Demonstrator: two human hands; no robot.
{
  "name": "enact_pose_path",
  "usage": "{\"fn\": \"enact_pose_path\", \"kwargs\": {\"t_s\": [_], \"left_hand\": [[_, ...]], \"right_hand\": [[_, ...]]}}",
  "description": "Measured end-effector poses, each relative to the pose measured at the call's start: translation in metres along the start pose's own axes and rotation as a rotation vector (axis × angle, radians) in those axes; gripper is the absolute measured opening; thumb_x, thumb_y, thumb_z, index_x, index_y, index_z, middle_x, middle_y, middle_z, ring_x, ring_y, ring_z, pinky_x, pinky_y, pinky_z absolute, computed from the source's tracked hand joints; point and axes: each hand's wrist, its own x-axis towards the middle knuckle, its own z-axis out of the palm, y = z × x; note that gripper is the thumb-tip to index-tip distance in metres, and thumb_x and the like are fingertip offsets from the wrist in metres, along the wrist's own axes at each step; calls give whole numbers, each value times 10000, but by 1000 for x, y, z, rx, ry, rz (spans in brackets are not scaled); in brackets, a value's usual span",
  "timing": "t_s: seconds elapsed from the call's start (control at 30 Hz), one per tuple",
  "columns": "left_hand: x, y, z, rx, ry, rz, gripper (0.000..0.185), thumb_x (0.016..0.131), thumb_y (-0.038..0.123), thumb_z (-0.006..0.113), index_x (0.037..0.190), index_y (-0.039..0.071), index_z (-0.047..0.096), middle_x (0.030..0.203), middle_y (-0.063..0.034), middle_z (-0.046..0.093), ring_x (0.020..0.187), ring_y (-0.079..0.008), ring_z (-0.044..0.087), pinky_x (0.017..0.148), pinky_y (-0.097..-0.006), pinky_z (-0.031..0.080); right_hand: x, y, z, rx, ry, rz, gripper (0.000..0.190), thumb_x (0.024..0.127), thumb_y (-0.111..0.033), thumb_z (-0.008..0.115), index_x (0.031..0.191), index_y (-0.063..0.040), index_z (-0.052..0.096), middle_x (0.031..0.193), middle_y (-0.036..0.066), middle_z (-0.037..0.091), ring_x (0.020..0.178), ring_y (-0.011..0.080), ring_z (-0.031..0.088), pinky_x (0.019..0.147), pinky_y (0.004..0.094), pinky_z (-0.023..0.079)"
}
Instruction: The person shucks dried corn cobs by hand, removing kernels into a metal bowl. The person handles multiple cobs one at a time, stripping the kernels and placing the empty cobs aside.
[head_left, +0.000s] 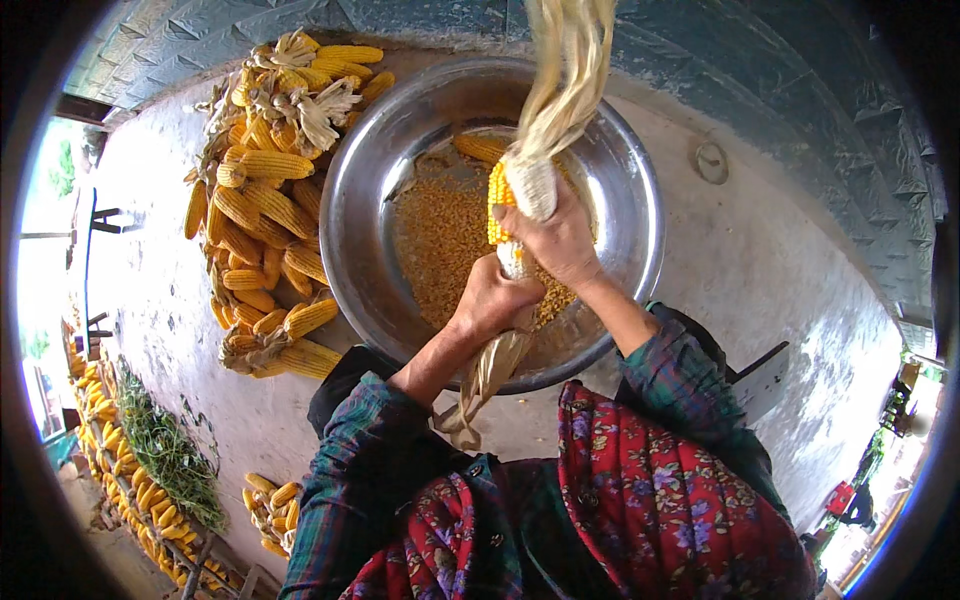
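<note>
Over the wide metal basin (352, 285), my left hand (495, 296) is closed around the lower part of a partly shelled ear of corn (501, 202). Yellow kernels cover its upper part, while a pale stripped stretch shows just above my fist, and dry husk (491, 367) trails below. My right hand (562, 244) grips a bare white corncob (534, 187) against that ear, its thumb across the kernels. Long husk leaves (566, 97) stream up from this cob. Loose corn kernels (442, 240) cover much of the basin's bottom. Another yellow ear (480, 148) lies at the basin's far side, partly hidden.
A heap of corn ears (262, 210), some with husks, lies left of the basin. A smaller pile (274, 510) sits at lower left. Farther left are green plants (161, 442) and a long row of ears (142, 495). A dark patterned wall (750, 90) rises beyond the floor.
</note>
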Motion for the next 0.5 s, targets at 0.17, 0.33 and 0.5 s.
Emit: {"fn": "enact_pose_path", "kwargs": {"t_s": [0.17, 0.33, 0.5], "left_hand": [[-7, 19, 0, 64, 85, 116, 328, 730, 156, 714, 967, -31, 587, 771, -83, 641, 644, -190, 624, 602, -330, 510], [0, 12, 13, 968, 355, 9, 566, 712, 319, 739, 1106, -35, 540, 866, -210, 667, 802, -301, 684, 717, -424, 525], [-4, 13, 1, 54, -41, 123, 427, 753, 175, 725, 1113, 4, 571, 922, -93, 668, 835, -197, 650, 762, -334, 513]], "right_hand": [[12, -17, -17, 247, -35, 114, 632, 845, -265, 775, 1360, -45, 484, 1244, 42, 588, 1150, 156, 548, 987, 306, 440], [14, -20, -24, 417, -134, 286, 693, 818, -152, 773, 1424, -75, 445, 1396, 19, 501, 1171, 129, 531, 1012, 308, 428], [18, -33, -30, 368, -89, 189, 725, 782, -104, 768, 1429, -90, 440, 1379, 32, 517, 1153, 135, 548, 1004, 314, 442]]}}
